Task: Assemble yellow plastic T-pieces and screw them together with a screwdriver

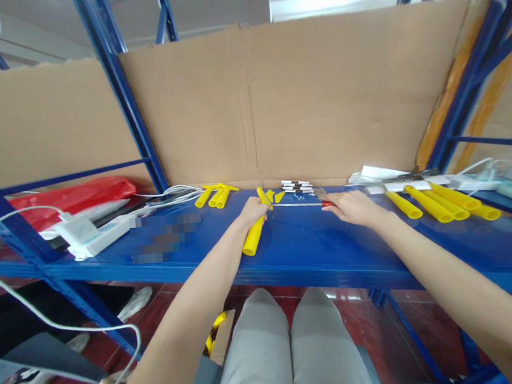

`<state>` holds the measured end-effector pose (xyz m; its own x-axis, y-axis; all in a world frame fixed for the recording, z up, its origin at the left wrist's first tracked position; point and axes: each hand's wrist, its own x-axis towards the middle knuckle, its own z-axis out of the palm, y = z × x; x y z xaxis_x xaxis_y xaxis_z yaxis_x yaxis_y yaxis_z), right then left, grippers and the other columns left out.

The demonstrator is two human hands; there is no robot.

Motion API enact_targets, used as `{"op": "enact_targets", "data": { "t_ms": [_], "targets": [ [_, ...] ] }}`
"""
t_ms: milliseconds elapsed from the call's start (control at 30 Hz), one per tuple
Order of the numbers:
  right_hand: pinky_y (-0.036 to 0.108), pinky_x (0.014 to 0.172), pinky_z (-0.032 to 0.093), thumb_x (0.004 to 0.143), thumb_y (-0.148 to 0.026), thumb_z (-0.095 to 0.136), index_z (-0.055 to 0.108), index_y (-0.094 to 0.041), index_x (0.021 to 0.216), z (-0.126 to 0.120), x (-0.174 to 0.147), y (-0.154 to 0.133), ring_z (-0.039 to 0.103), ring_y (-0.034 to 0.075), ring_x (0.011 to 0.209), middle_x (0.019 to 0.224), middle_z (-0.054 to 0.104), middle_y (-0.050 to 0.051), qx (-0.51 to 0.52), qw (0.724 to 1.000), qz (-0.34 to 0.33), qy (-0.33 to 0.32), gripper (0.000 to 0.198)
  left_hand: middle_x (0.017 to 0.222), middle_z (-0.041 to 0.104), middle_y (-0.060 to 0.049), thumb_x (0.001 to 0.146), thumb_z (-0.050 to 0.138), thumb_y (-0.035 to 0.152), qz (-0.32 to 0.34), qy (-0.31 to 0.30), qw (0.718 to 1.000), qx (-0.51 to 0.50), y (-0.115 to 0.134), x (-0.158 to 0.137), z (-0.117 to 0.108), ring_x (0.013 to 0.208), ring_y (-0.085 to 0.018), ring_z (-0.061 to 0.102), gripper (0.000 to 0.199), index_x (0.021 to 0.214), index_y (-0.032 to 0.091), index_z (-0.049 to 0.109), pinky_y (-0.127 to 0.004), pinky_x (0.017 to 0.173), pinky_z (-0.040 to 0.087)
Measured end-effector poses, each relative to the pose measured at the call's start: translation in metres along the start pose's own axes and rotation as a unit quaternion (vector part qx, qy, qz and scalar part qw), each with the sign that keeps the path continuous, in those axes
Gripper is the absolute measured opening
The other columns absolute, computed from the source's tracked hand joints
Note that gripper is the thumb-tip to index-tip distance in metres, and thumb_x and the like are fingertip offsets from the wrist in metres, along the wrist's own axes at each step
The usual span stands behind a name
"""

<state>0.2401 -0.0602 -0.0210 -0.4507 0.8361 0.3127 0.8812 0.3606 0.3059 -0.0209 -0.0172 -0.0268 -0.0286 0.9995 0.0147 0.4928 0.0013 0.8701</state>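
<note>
My left hand (pixel 253 209) is wrapped round a yellow tube (pixel 253 238), whose open end points toward me. The tube's far end shows just past my fingers, beside several small yellow pieces (pixel 278 196). My right hand (pixel 351 206) is closed on a red-handled tool (pixel 327 203) with a flat metal head; its exact kind is unclear. A thin white strip (pixel 296 204) stretches across the blue shelf between my hands. Behind it are several white sticks with dark bands (pixel 297 186) and small pale bits (pixel 300 197).
Yellow T-shaped pieces (pixel 219 196) lie at the back left, near white cables (pixel 179 192) and a power strip (pixel 103 236). Several yellow tubes (pixel 434 205) lie at the right. A cardboard wall (pixel 341 95) closes the blue shelf's (pixel 332 245) back. Blue posts (pixel 122 96) frame it.
</note>
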Motion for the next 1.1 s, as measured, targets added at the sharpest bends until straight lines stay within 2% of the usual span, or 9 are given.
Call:
{"op": "enact_targets", "data": {
  "t_ms": [267, 433, 667, 800, 1000, 1100],
  "targets": [
    [0.028, 0.063, 0.038, 0.096, -0.029, 0.047, 0.059, -0.017, 0.102, -0.004, -0.001, 0.0, 0.068, 0.024, 0.08, 0.089, 0.072, 0.011, 0.017, 1.0, -0.004, 0.02, 0.018, 0.037, 0.048, 0.002, 0.078, 0.057, 0.006, 0.0, -0.008, 1.0, 0.011, -0.002, 0.001, 0.0, 0.037, -0.012, 0.048, 0.02, 0.06, 0.013, 0.06, -0.022, 0.045, 0.042],
    [0.028, 0.063, 0.036, 0.098, -0.031, 0.045, 0.06, -0.017, 0.098, -0.003, -0.001, 0.001, 0.068, 0.024, 0.083, 0.091, 0.072, 0.013, -0.007, 0.999, -0.027, 0.027, 0.021, 0.037, 0.047, 0.003, 0.079, 0.058, 0.006, 0.001, -0.009, 1.0, 0.015, 0.0, -0.001, 0.0, 0.036, -0.012, 0.047, 0.02, 0.06, 0.013, 0.059, -0.022, 0.043, 0.04],
    [0.029, 0.064, 0.039, 0.097, -0.033, 0.046, 0.061, -0.016, 0.101, 0.004, 0.002, 0.003, 0.069, 0.025, 0.086, 0.097, 0.074, 0.013, -0.008, 1.0, -0.021, 0.018, 0.022, 0.038, 0.048, 0.003, 0.08, 0.06, 0.007, -0.007, -0.013, 1.0, 0.015, -0.001, 0.001, 0.001, 0.035, -0.012, 0.048, 0.018, 0.062, 0.013, 0.059, -0.022, 0.044, 0.041],
    [0.029, 0.066, 0.042, 0.095, -0.03, 0.05, 0.062, -0.018, 0.102, 0.006, 0.004, 0.006, 0.069, 0.025, 0.088, 0.099, 0.074, 0.012, 0.005, 1.0, 0.009, -0.001, 0.019, 0.041, 0.047, 0.004, 0.082, 0.06, 0.008, -0.025, -0.003, 0.999, -0.023, -0.002, 0.004, 0.005, 0.036, -0.01, 0.047, 0.013, 0.07, 0.012, 0.061, -0.021, 0.043, 0.041],
    [0.027, 0.063, 0.043, 0.091, -0.028, 0.055, 0.063, -0.02, 0.093, 0.02, 0.004, 0.025, 0.068, 0.021, 0.078, 0.083, 0.073, 0.008, 0.06, 0.998, 0.03, -0.019, 0.012, 0.055, 0.053, 0.004, 0.086, 0.055, 0.006, -0.036, 0.008, 0.994, -0.104, -0.003, 0.005, 0.006, 0.042, -0.008, 0.05, 0.006, 0.087, 0.01, 0.059, -0.021, 0.048, 0.046],
    [0.027, 0.064, 0.044, 0.089, -0.028, 0.057, 0.063, -0.02, 0.085, 0.03, 0.006, 0.036, 0.067, 0.02, 0.077, 0.083, 0.073, 0.007, 0.1, 0.993, 0.038, -0.039, 0.011, 0.063, 0.056, 0.003, 0.085, 0.059, 0.005, -0.043, 0.021, 0.992, -0.115, -0.005, 0.008, 0.008, 0.045, -0.009, 0.054, 0.019, 0.103, 0.009, 0.054, -0.022, 0.049, 0.048]
  ]
}}
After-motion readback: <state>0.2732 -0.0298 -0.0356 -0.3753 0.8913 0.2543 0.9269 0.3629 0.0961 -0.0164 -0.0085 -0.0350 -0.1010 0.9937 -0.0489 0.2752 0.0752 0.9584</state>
